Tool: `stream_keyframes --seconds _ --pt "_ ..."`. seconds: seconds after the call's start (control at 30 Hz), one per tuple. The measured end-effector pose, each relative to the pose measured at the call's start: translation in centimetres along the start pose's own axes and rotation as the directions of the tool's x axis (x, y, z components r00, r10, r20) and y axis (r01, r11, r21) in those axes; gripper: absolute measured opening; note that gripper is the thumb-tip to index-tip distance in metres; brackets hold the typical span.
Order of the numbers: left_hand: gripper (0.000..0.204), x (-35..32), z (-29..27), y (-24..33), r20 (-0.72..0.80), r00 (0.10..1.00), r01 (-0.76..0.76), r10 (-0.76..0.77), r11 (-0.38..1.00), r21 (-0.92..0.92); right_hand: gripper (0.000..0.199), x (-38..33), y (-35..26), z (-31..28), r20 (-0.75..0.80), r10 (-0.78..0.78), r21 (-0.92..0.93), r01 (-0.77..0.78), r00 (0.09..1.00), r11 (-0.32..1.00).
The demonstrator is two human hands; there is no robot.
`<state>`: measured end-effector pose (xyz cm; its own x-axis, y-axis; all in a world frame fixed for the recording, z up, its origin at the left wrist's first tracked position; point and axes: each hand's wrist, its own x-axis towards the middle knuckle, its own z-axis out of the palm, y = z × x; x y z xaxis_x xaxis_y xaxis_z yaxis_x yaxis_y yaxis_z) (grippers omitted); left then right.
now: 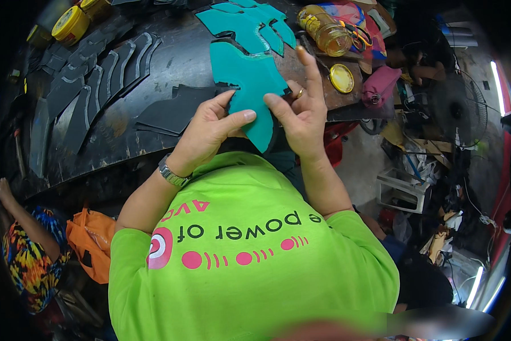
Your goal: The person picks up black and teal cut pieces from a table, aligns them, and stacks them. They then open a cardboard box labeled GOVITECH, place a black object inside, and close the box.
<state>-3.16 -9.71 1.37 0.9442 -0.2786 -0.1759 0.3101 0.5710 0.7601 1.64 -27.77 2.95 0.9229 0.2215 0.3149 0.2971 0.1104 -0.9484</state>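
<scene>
A teal, curved flat piece with black edging, like a shoe-upper cutting, is at the table's near edge. My left hand pinches its left side, thumb on top and fingers at the edge. My right hand grips the right side with its thumb on the teal face. Its index finger points up, and the other fingers are partly hidden behind the piece. More teal pieces lie overlapped just beyond; where the held piece ends among them I cannot tell. Dark flat pieces are stacked left of my left hand.
Rows of dark cut pieces cover the dark table's left side. Yellow tubs stand far left. A jar of yellowish stuff, its lid and scissors lie right. Another person's arm shows lower left.
</scene>
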Motion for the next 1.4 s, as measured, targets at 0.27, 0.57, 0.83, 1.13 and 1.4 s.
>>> stream_keyframes --seconds 0.27,0.57,0.83,1.13,1.4 --pt "0.033 0.3 -0.8 0.9 -0.041 0.992 -0.12 0.12 0.993 -0.007 0.042 5.5 3.3 -9.7 -0.191 -0.242 -0.951 -0.118 0.951 0.287" --pt "0.038 0.7 -0.8 0.4 -0.032 0.997 -0.064 0.064 0.998 -0.003 0.042 5.4 2.7 -8.8 -0.143 -0.158 -0.968 -0.105 0.977 0.228" --pt "0.037 1.1 -0.2 0.1 -0.084 0.992 -0.101 0.098 0.995 -0.028 0.052 0.6 -0.6 -1.6 0.011 -0.085 -0.279 0.085 0.996 0.956" --pt "0.038 0.9 -0.3 0.0 -0.019 0.996 -0.09 0.088 0.976 -0.198 0.067 -0.5 1.5 1.1 0.05 -0.087 -0.241 0.096 0.995 0.966" --pt "0.035 0.9 -0.7 0.7 0.026 0.994 -0.099 0.107 0.972 -0.214 0.069 -0.3 1.8 0.9 0.206 -0.15 -0.251 0.2 0.967 0.947"
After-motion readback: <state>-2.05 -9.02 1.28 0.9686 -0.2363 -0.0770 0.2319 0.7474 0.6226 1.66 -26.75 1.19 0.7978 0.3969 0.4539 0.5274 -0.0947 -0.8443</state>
